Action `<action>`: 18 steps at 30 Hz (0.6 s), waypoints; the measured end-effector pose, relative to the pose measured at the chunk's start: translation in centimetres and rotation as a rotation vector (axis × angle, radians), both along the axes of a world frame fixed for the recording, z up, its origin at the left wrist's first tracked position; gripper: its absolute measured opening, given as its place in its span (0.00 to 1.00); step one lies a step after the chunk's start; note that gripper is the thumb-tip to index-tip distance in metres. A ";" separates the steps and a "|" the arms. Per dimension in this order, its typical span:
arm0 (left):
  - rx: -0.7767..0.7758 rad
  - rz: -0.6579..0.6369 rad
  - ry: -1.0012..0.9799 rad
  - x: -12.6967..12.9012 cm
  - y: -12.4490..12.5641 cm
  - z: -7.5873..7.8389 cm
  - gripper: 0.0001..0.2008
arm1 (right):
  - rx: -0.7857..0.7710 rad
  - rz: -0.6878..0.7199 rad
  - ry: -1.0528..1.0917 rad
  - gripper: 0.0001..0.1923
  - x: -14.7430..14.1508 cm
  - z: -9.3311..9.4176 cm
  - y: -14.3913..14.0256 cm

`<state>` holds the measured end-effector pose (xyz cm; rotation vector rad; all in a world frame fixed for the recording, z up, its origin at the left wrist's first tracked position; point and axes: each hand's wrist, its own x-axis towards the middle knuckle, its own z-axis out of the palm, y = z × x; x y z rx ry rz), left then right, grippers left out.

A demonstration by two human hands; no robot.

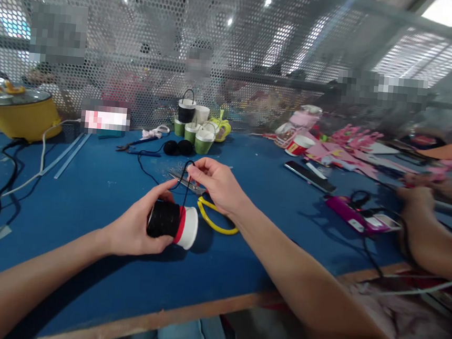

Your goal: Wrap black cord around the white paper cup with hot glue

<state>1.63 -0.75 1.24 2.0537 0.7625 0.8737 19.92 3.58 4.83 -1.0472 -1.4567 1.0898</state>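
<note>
Black cord (163, 219) is wound in close rows around the body of a cup (190, 228), which lies on its side inside the left hand (136, 227). The fingers of this hand are curled firmly about the wound part, and the white rim, next to a red band (181, 225), points away from the palm, toward the right. The right hand (217, 184), a little beyond the left one, pinches a free length of cord between thumb and fingertip; this length goes down to the cup near the red band.

Just under the right hand lie scissors (199, 190) with yellow handles. In my judgement, the first danger is there: if the right hand sinks, the cord may catch on the blades and fray. Whether they touch, I cannot tell. Also, the pinch is small, so slipping fingertips could let the last turns become loose. If the left hand presses too strongly, the cup may lose its roundness; if too weakly, it may rotate in the palm. Beyond the left hand, near two black balls (185, 147), some cord curves slackly and could tangle with the pliers (125, 148) beside it.
</note>
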 end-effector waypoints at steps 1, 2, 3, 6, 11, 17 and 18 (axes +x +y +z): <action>0.004 -0.006 -0.002 0.0 0.0 0.0 0.41 | 0.005 -0.001 -0.009 0.09 0.0 0.0 0.0; 0.010 -0.010 -0.005 0.0 -0.1 0.0 0.41 | 0.010 -0.002 -0.018 0.09 0.0 0.0 0.0; 0.018 -0.013 -0.009 0.1 -0.1 0.0 0.41 | 0.015 -0.006 -0.029 0.09 0.0 -0.1 0.0; 0.055 -0.022 -0.027 0.1 -0.1 -0.2 0.41 | 0.007 -0.004 -0.067 0.09 -0.1 -0.2 0.0; 0.140 -0.049 -0.046 0.1 -0.3 -0.3 0.41 | -0.038 0.023 -0.112 0.09 -0.4 -0.5 -0.1; 0.254 -0.068 -0.067 0.0 -0.5 0.0 0.42 | -0.078 0.065 -0.142 0.08 -0.8 -0.9 -0.3; 0.271 -0.068 -0.067 0.0 -0.5 0.0 0.43 | -0.091 0.070 -0.147 0.08 -0.9 -0.9 -0.4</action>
